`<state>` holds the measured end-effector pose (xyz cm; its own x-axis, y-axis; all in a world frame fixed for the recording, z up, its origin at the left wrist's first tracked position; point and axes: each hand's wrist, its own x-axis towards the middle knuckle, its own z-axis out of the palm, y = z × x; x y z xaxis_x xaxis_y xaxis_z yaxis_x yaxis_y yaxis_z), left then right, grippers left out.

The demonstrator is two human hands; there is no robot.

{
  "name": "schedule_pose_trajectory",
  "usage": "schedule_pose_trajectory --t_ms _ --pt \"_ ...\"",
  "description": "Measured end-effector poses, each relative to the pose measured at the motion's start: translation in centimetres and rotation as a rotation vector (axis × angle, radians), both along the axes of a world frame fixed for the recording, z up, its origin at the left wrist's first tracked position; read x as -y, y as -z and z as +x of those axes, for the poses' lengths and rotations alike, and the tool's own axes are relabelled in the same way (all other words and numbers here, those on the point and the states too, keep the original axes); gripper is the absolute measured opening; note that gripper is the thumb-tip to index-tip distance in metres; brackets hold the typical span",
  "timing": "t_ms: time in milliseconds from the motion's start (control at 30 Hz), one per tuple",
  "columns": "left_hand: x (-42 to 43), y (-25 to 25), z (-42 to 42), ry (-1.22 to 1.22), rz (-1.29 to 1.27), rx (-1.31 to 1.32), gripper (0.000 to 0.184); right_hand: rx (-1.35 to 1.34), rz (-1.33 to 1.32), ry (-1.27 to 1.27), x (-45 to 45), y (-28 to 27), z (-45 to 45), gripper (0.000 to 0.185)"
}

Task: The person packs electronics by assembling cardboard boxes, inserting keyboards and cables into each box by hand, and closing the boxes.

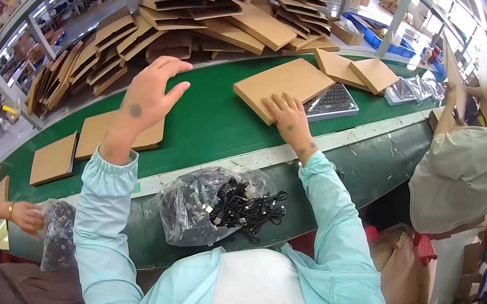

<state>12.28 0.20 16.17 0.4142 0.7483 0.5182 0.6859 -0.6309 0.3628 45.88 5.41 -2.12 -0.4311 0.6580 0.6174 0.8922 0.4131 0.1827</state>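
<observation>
My left hand (151,94) is raised over the green conveyor belt (205,113), thumb and fingers apart, with nothing in it. On the near right edge of a flat brown cardboard box (283,83), my right hand (288,120) has its fingers over the top; its thumb is hidden. That box partly covers a black keyboard (331,102) in a light tray, which sticks out to the right. Close to my body, a clear plastic bag (187,206) lies open with a tangle of black cables (242,207) spilling out.
Many open cardboard boxes (193,16) are heaped along the far side. Closed boxes (53,159) lie on the belt at left, others (374,75) at right beside wrapped items (414,89). A co-worker's hand (27,217) is at lower left; another person (462,174) works at right.
</observation>
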Motion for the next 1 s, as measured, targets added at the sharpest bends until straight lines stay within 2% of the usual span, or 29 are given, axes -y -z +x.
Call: schedule_pose_trajectory --t_ms 67,133,200,267,333,367,400,467,500,600,667,733,800,867,967,1000 --pt "0.4 -0.2 -0.4 -0.012 0.023 -0.066 0.033 -0.103 0.008 -0.07 -0.9 -0.3 -0.2 0.046" --pt "0.4 0.6 -1.7 -0.023 0.074 -0.148 0.037 -0.238 0.152 -0.151 0.2 -4.9 -1.1 0.046" --pt "0.7 0.8 -2.0 -0.06 0.11 -0.268 0.053 -0.44 0.203 -0.27 1.9 -9.9 -1.8 0.043" --pt "1.5 0.9 -1.8 -0.11 0.224 -0.406 0.07 -0.606 0.279 -0.27 3.7 -14.0 -0.8 0.035" --pt "2.4 0.4 -0.7 -0.173 0.43 -0.561 0.087 -0.961 0.217 -0.283 5.1 -17.9 0.8 0.027" --pt "1.9 1.2 -1.2 -0.19 0.501 -0.607 0.097 -1.263 0.167 -0.439 5.8 -20.0 1.3 0.028" --pt "2.1 1.0 -1.6 -0.169 0.537 -0.582 0.097 -1.561 0.111 -0.598 6.1 -21.4 1.8 0.029" --pt "2.8 0.9 -2.2 -0.12 0.608 -0.527 0.097 -1.747 -0.089 -0.713 5.4 -21.6 4.9 0.033" --pt "3.6 0.4 -2.4 -0.101 0.674 -0.524 0.084 -1.834 -0.188 -0.766 5.2 -21.5 6.0 0.036" --pt "5.3 0.5 -3.6 -0.054 1.037 -0.511 0.058 -1.934 -0.414 -0.688 4.3 -19.2 5.3 0.038" --pt "7.7 -0.3 -3.9 0.054 1.096 -0.564 0.034 -1.919 -0.646 -0.69 3.4 -17.1 3.9 0.037" --pt "9.3 -0.6 -5.0 0.089 1.082 -0.552 0.025 -1.708 -0.907 -0.724 2.1 -14.6 2.7 0.035" --pt "11.3 -1.3 -6.4 -0.035 1.034 -0.605 0.023 -1.06 -0.892 -0.401 1.1 -11.7 2.2 0.034" --pt "13.2 -1.3 -7.7 -0.187 0.938 -0.665 0.022 -0.39 -0.577 -0.247 -0.3 -6.5 2.6 0.037" --pt "14.1 -0.8 -7.6 -0.369 0.664 -0.786 0.021 -0.175 -0.533 -0.132 0.3 -2.7 2.3 0.057" --pt "14.8 -0.6 -7.2 -0.422 0.552 -0.831 0.021 -0.148 -0.531 -0.117 0.2 -1.8 2.0 0.057"
